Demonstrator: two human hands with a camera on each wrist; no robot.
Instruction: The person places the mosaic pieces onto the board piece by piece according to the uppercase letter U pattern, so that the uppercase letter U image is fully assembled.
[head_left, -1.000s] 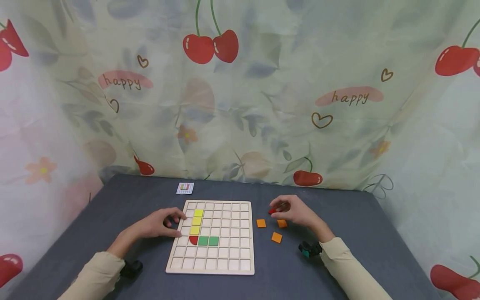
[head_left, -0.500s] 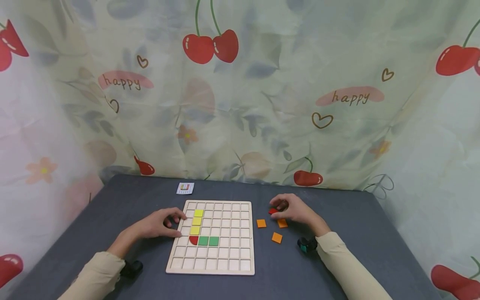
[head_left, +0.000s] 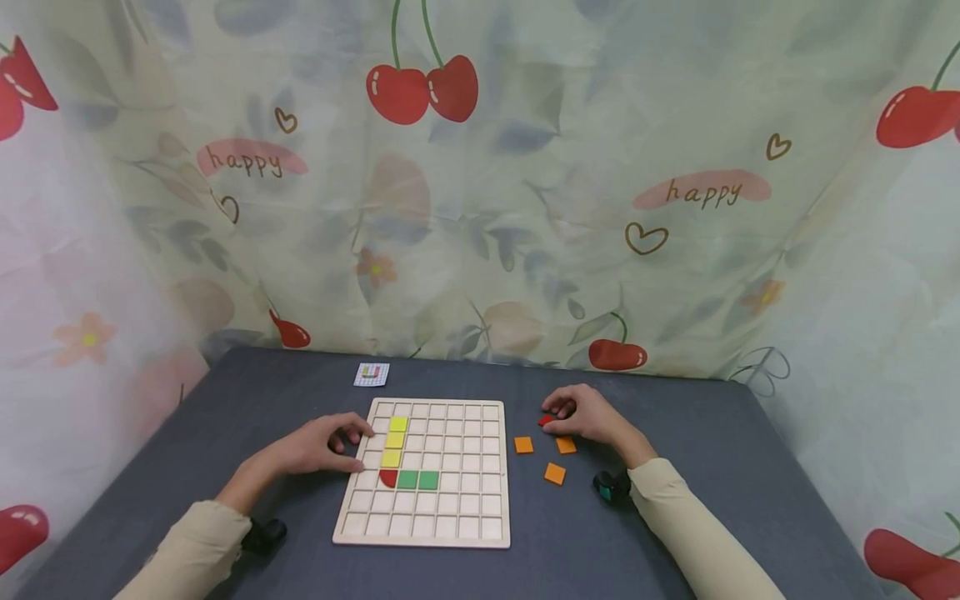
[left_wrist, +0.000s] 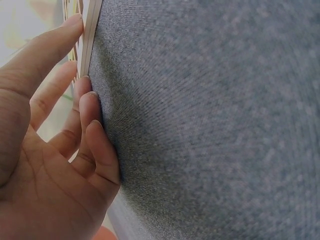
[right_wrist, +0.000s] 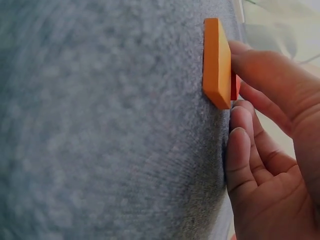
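Note:
A pale wooden grid board (head_left: 422,527) lies on the dark table, bearing a column of yellow square tiles (head_left: 393,440), a red rounded tile (head_left: 388,478) and two green square tiles (head_left: 417,480). My left hand (head_left: 315,446) rests at the board's left edge, thumb and index tips on its rim; in the left wrist view the outer fingers curl loosely beside it. To the right of the board, my right hand (head_left: 592,415) has thumb and fingers around a red tile (head_left: 547,421) low at the table. The right wrist view shows this red tile (right_wrist: 235,86) partly hidden behind an orange tile (right_wrist: 215,65).
Three orange square tiles (head_left: 523,445) lie between the board and the right hand, one partly beside the thumb. A small card (head_left: 371,375) printed with a coloured grid pattern lies behind the board. A patterned curtain (head_left: 480,208) rises around the table's back and sides.
The red tile has gone from tilted to lying flatter under the right fingers. The right wrist has shifted slightly back and left; the left hand and board have kept their place.

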